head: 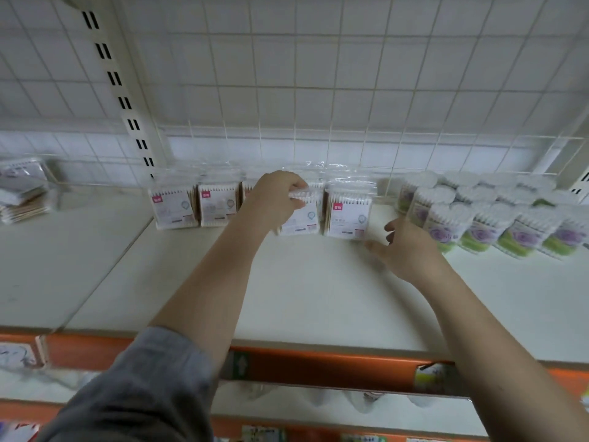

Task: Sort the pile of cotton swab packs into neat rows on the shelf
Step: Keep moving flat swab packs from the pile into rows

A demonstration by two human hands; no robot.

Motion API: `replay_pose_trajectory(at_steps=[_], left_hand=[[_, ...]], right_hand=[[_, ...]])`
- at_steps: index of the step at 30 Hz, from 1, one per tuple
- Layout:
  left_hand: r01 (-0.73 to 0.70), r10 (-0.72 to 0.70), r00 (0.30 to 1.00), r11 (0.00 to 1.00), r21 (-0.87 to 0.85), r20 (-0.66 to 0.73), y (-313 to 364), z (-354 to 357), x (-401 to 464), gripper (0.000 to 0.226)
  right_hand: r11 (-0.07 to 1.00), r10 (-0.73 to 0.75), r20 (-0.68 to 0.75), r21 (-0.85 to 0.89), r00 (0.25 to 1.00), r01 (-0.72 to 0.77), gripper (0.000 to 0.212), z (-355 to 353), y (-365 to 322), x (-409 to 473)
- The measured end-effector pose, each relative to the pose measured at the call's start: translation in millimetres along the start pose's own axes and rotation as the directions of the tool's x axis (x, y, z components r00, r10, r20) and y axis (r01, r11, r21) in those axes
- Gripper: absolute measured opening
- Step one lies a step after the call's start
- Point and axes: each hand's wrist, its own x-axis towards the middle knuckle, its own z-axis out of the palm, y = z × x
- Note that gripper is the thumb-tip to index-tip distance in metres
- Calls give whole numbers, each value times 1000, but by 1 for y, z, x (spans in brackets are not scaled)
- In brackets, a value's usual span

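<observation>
Your left hand pinches the top of a cotton swab pack standing in the far row on the white shelf, grip curled tight around it. Your right hand hovers just right of the neighbouring pack, fingers loosely spread, holding nothing. Purple-labelled packs sit further right.

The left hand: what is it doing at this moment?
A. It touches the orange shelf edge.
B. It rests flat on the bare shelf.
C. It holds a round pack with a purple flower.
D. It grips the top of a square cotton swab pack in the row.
D: the left hand has its fingers curled round the top of a square cotton swab pack standing in the row at the back of the shelf.
</observation>
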Motion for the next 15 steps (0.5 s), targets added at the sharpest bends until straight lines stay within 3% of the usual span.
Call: replay_pose_trajectory(at_steps=[4, 11, 15], left_hand=[[-30, 27, 998, 998, 60, 54, 1, 9, 10, 33], [-34, 46, 998, 979, 201, -52, -1, 15, 20, 29], [-33, 54, 991, 985, 168, -126, 0, 22, 17, 38]], right_hand=[[1000, -15, -3, 17, 1000, 15, 53, 10, 7, -12], [997, -81, -9, 3, 997, 81, 55, 12, 8, -23], [994, -103, 15, -24, 995, 103, 52, 11, 7, -26]])
